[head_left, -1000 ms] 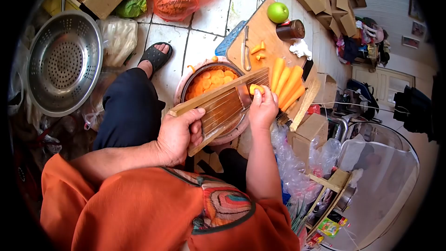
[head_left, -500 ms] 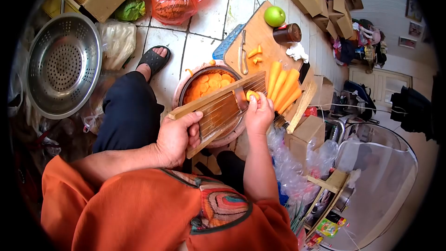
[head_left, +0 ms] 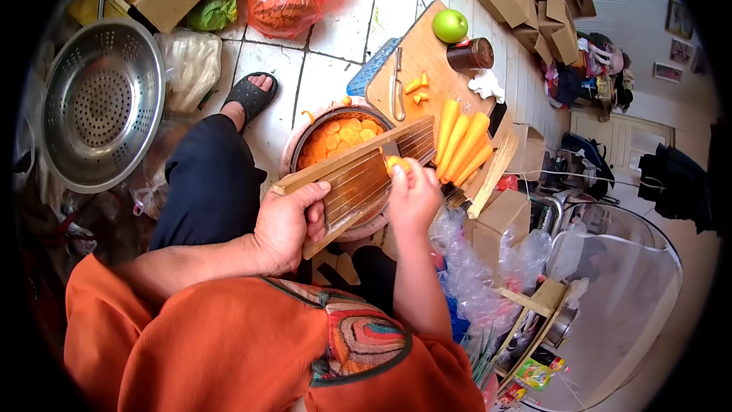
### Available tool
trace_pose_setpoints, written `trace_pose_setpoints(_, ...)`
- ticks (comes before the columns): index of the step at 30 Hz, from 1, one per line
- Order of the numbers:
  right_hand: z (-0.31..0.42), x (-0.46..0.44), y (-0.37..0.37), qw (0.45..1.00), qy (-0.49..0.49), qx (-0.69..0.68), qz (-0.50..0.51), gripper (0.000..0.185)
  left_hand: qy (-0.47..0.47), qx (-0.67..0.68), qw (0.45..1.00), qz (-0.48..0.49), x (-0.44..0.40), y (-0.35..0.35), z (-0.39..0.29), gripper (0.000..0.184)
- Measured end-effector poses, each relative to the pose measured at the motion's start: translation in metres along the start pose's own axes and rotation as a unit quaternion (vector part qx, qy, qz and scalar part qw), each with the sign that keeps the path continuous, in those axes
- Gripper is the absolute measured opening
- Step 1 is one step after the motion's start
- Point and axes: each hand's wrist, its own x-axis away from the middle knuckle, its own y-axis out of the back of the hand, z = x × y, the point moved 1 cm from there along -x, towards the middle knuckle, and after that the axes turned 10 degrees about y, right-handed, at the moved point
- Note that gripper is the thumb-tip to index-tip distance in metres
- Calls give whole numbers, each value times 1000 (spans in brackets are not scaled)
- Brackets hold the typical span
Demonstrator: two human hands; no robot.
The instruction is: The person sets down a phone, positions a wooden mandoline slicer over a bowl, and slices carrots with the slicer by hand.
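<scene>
My left hand is closed around the lower end of a wooden slicer board, thumb on its upper edge. The slicer slants over a round pot that holds many orange carrot slices. My right hand pinches a short carrot piece against the slicer's face, beside its blade. Several peeled whole carrots lie to the right on a wooden cutting board. A knife and small carrot ends rest on that board too.
A green apple, a dark jar and crumpled white tissue are at the cutting board's far side. A steel colander stands at left. Beyond my foot is a red bag; clear plastic lies at right.
My right hand has slid the carrot piece down and left along the slicer, toward my left hand. My left hand keeps its hold on the slicer.
</scene>
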Motion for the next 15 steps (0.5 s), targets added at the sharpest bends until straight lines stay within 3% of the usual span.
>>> trace_pose_setpoints(3, 31, 21, 8, 997, 76, -27, 17, 21, 1, -3, 1000, -3, 1, 1, 1, 23)
trace_pose_setpoints(4, 26, 19, 5, 997, 70, -44, 8, 22, -2, -3, 1000, -2, 1, 0, 0, 23)
trace_pose_setpoints(7, -14, -9, -6, 995, 51, 84, 0, 20, -1, -5, 1000, 2, 1, 1, 1, 23)
trace_pose_setpoints(10, -34, -26, -9, 997, -19, 77, 24, 22, -3, -12, 1000, 10, -1, 1, -1, 20)
trace_pose_setpoints(15, -46, -24, -3, 998, -4, 63, 28, 24, 4, -4, 1000, 13, 1, -1, -1, 23)
